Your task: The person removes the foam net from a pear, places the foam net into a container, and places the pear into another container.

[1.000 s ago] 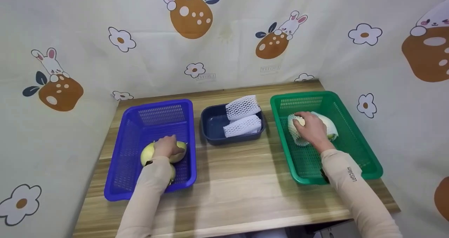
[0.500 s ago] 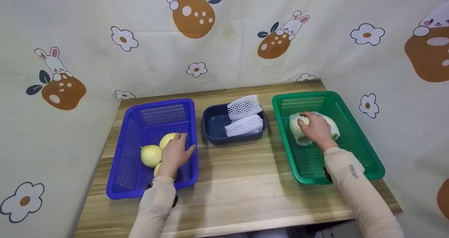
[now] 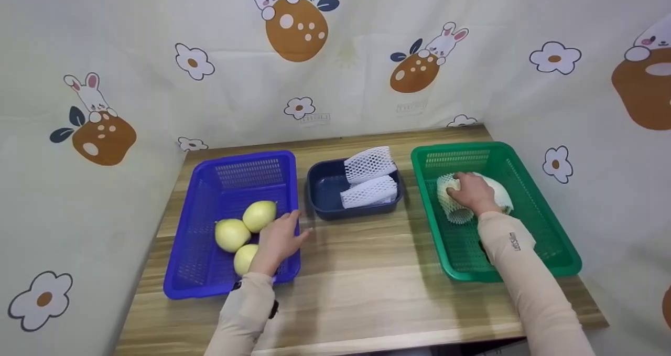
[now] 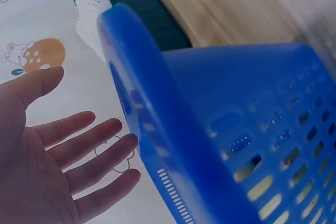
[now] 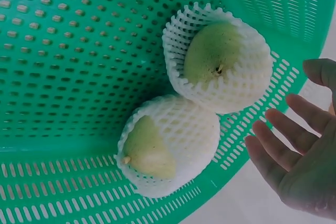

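Observation:
My left hand (image 3: 283,238) is over the right rim of the blue basket (image 3: 181,230), fingers spread, holding nothing. Behind it in that basket lie three bare yellow-green pears, one (image 3: 232,235) at left, one (image 3: 259,216) at the back and one (image 3: 244,259) partly hidden by the hand. My right hand (image 3: 473,192) is above two pears in white foam nets in the green basket (image 3: 443,254). In the right wrist view its fingers (image 5: 273,153) are extended and apart from the netted pears, one (image 5: 236,61) upper and one (image 5: 184,140) lower.
Between the baskets stands a dark blue tub (image 3: 325,188) with white foam net sleeves (image 3: 369,191) at its right side. All sit on a wood-grain table (image 3: 361,277). Patterned cloth (image 3: 346,83) hangs behind and along both sides.
My left hand has let go of the pears, pulled back and moved right to the blue basket's rim, its fingers now spread. The right hand stays over the netted pears.

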Tool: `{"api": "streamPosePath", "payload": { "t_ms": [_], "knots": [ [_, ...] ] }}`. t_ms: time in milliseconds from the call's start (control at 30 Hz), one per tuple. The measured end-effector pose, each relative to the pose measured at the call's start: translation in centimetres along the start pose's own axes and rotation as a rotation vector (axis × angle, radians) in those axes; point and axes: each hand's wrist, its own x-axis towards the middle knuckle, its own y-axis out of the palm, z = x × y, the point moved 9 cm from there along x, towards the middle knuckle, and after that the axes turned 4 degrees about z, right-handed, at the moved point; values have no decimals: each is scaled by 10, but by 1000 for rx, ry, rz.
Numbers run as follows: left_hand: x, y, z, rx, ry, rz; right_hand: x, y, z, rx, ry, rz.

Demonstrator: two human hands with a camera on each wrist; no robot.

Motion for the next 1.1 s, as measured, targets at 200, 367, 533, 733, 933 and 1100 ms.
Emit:
{"api": "streamPosePath", "payload": {
  "t_ms": [200, 367, 533, 733, 933, 1100],
  "knots": [
    [-3, 3, -2, 7, -5, -8, 7, 14, -1, -1, 19, 33],
    [-4, 5, -2, 13, -8, -3, 8, 23, -7, -14, 25, 10],
    [-6, 6, -2, 20, -3, -16, 7, 32, -10, -21, 26, 6],
    [-6, 5, -2, 26, -2, -27, 7, 36, -10, 0, 18, -7],
    [-8, 4, -2, 36, 3, -55, 8, 40, -8, -25, 15, -4],
    [-10, 4, -3, 40, 0, -60, 10, 44, -8, -42, 25, -17]
  ]
}}
